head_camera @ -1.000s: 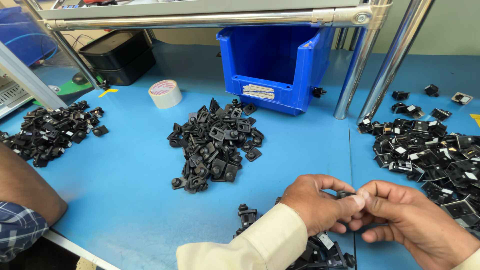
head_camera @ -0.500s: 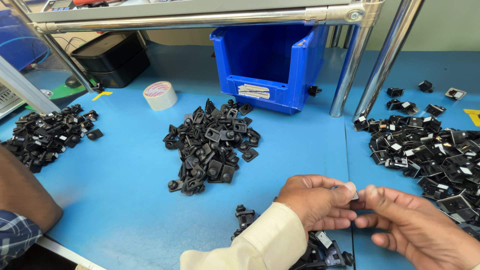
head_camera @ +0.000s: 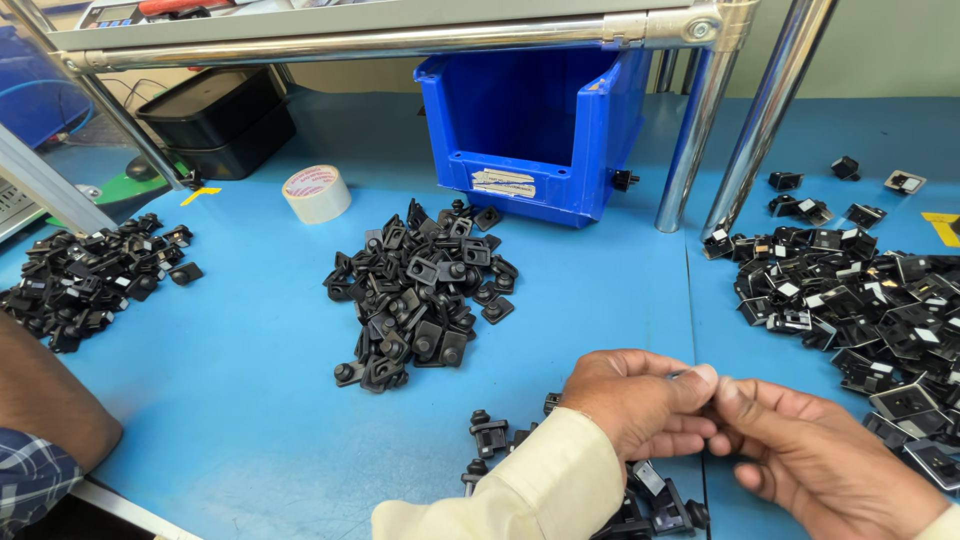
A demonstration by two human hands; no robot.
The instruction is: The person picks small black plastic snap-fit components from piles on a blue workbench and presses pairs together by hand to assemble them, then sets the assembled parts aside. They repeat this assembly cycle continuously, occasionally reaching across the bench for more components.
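My left hand (head_camera: 635,403) and my right hand (head_camera: 820,460) meet fingertip to fingertip low in the head view, pinching a small part that is almost wholly hidden between them. Under my wrists lies a small cluster of black plastic parts (head_camera: 655,500). A pile of black square clips with round studs (head_camera: 420,295) sits in the middle of the blue table (head_camera: 240,380). To the right spreads a wide heap of black parts with pale faces (head_camera: 860,295). Another black pile (head_camera: 90,275) lies at the far left.
A blue open-front bin (head_camera: 545,125) stands at the back, next to two metal rack posts (head_camera: 740,110). A roll of tape (head_camera: 316,193) and stacked black trays (head_camera: 215,120) sit at back left. Another person's forearm (head_camera: 45,400) rests at the left edge.
Both hands have stayed together at the lower right, fingers shifting slightly on the small part. The view has drifted a little; the piles have not moved.
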